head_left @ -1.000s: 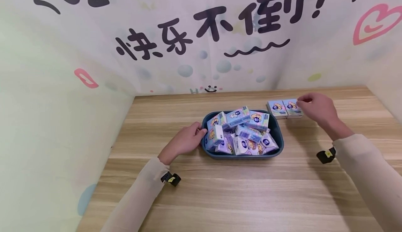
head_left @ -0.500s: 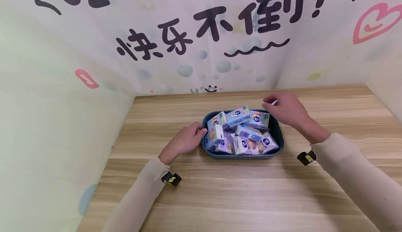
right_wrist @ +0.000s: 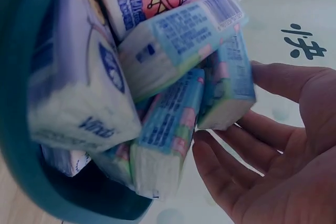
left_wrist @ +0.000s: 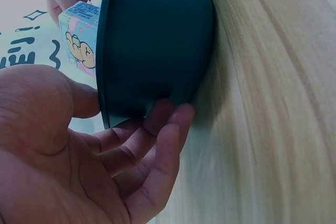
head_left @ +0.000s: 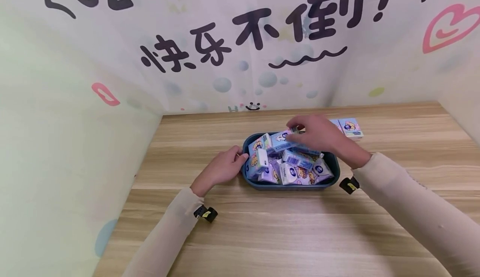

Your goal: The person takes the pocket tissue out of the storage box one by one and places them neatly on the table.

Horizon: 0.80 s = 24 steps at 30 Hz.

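A dark blue-green plastic bin (head_left: 290, 188) is heaped with small tissue packs in blue and purple wrappers. My left hand (head_left: 223, 165) grips its left end, thumb at the rim and fingers against the outer wall (left_wrist: 157, 35). My right hand (head_left: 318, 133) reaches over the bin's back side. Its thumb and fingers pinch a blue tissue pack (head_left: 281, 140) at the top of the heap, shown close up as the blue pack (right_wrist: 231, 77) in the right wrist view. A purple tissue pack (right_wrist: 84, 77) leans near the bin's end.
Blue tissue packs (head_left: 350, 127) stand side by side behind the bin to the right, partly hidden by my right hand. The wooden table (head_left: 262, 231) meets a printed cloth backdrop (head_left: 258, 77) at the back. Cloth walls rise on both sides.
My right hand has left the packs at the back right and moved left to the top of the heap in the bin. My left hand has stayed on the bin's left end.
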Each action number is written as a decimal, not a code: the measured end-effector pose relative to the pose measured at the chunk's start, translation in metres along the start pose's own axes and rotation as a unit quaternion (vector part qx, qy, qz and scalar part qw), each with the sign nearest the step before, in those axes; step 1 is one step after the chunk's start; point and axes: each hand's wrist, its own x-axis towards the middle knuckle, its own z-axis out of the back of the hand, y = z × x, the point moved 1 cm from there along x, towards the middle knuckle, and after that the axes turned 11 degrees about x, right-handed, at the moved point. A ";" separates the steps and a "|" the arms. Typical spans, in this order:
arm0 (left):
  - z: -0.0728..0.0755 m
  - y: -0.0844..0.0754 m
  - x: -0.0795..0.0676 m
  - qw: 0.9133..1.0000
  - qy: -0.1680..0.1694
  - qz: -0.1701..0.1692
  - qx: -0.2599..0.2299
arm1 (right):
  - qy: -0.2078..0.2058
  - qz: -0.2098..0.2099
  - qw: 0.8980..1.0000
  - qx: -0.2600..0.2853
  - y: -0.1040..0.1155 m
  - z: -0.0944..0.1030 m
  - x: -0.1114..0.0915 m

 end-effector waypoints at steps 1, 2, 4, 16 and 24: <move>0.000 0.000 0.000 1.000 -0.001 -0.001 0.000 | 0.005 0.000 1.000 -0.003 0.000 0.000 0.000; 0.000 0.000 0.000 1.000 -0.001 -0.001 0.000 | 0.008 0.000 1.000 -0.007 0.001 -0.001 0.001; 0.000 0.000 0.000 1.000 -0.001 -0.002 0.000 | 0.014 0.002 1.000 -0.010 0.001 -0.001 0.001; 0.000 -0.001 0.000 1.000 0.003 0.000 -0.004 | 0.016 0.011 1.000 -0.016 -0.006 0.005 -0.008; -0.003 0.002 0.003 1.000 0.001 -0.004 -0.004 | 0.006 0.023 1.000 0.016 -0.018 0.019 -0.019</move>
